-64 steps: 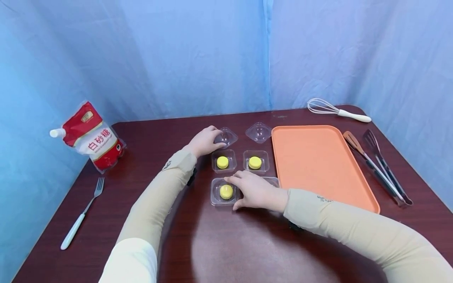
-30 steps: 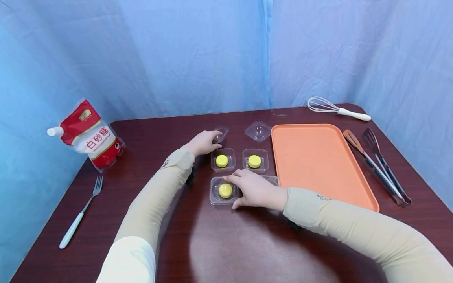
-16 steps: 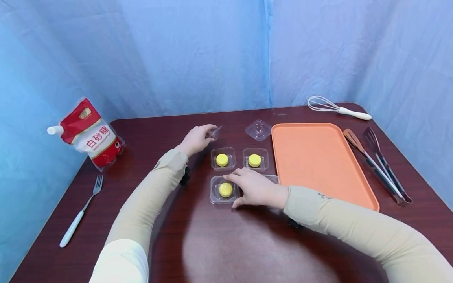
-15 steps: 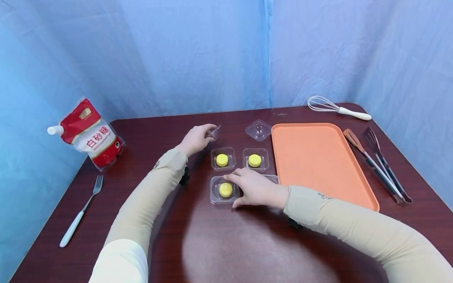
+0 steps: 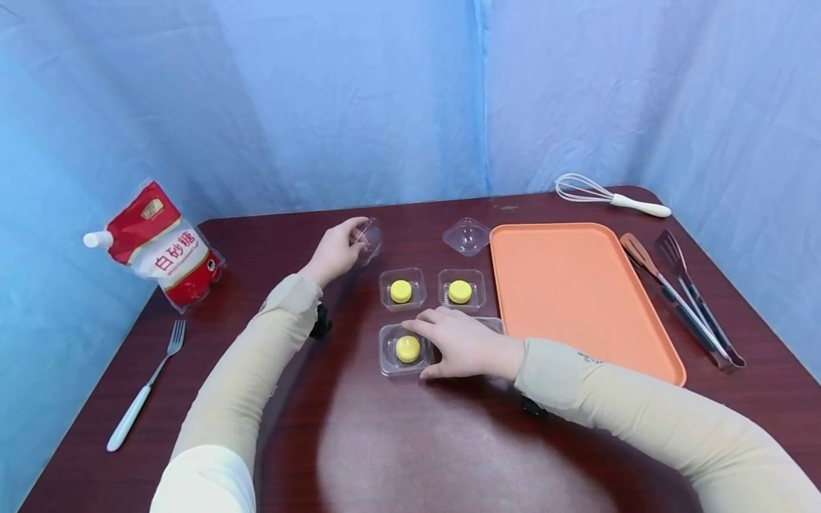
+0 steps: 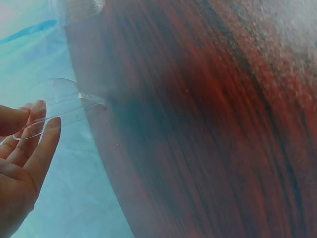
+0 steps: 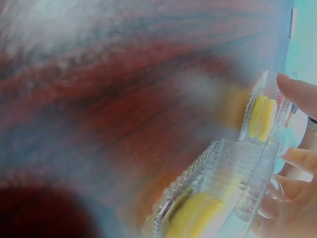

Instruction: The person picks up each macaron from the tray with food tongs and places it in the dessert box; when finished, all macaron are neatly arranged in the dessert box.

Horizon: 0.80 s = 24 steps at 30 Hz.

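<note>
My left hand [image 5: 335, 249] pinches a clear domed plastic lid [image 5: 371, 242] by its rim; in the left wrist view the lid [image 6: 62, 101] is tilted between thumb and fingers. My right hand [image 5: 463, 345] lies over the front pair of clear plastic boxes, its fingers loosely spread. Its fingertips reach the edge of the front left box [image 5: 387, 365], which holds a yellow macaron [image 5: 408, 349]. Most of the front right box [image 5: 495, 325] is hidden under this hand. In the right wrist view, fingers and thumb touch or nearly touch the box walls; exact contact is unclear.
Behind stand two more boxes with yellow macarons [image 5: 400, 291], and another domed lid [image 5: 467, 236]. An orange tray [image 5: 577, 285] lies right, beside tongs [image 5: 695, 313] and a whisk [image 5: 609, 198]. A sugar pouch [image 5: 169, 249] and a fork [image 5: 147, 385] are left.
My left hand has picked the domed lid up from behind the back left box and moved it left, tilting it upright. The right hand has stayed in place.
</note>
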Each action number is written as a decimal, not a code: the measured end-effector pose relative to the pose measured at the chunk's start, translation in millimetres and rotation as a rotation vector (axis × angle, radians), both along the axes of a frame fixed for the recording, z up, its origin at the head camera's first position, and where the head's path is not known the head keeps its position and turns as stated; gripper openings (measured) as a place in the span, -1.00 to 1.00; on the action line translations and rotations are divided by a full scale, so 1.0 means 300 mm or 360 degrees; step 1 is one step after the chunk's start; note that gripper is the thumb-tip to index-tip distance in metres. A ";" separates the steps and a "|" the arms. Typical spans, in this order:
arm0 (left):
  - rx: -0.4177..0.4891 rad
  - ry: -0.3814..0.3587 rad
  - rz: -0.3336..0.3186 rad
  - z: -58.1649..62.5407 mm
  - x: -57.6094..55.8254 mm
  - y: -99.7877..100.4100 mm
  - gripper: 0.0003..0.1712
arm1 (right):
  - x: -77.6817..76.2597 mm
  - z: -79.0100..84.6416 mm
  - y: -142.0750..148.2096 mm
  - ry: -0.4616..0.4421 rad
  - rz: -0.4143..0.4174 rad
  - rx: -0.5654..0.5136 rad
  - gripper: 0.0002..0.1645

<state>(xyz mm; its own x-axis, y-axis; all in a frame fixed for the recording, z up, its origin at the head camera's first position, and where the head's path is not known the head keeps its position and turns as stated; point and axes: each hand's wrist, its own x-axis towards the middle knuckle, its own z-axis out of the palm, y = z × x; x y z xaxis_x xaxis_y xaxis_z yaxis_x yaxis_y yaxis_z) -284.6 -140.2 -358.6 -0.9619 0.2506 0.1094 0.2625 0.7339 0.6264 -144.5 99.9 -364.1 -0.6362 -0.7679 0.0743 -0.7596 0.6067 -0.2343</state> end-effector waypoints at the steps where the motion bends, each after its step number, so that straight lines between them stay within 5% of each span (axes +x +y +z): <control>1: 0.0036 0.0003 0.0020 0.003 0.001 -0.004 -0.44 | 0.001 0.001 0.000 -0.0006 0.0000 0.0000 -0.09; 5: 0.0264 -0.0044 0.0092 0.013 0.005 -0.016 -0.43 | 0.003 0.003 0.000 -0.0019 0.0002 0.0001 -0.09; 14: 0.1026 -0.0348 0.0130 0.034 0.037 -0.011 -0.34 | 0.000 0.002 0.001 -0.0077 0.0004 0.0013 -0.04; 24: 0.1333 -0.0474 0.0045 0.068 0.098 0.037 -0.34 | -0.032 0.018 0.009 -0.0103 -0.0016 -0.0027 -0.02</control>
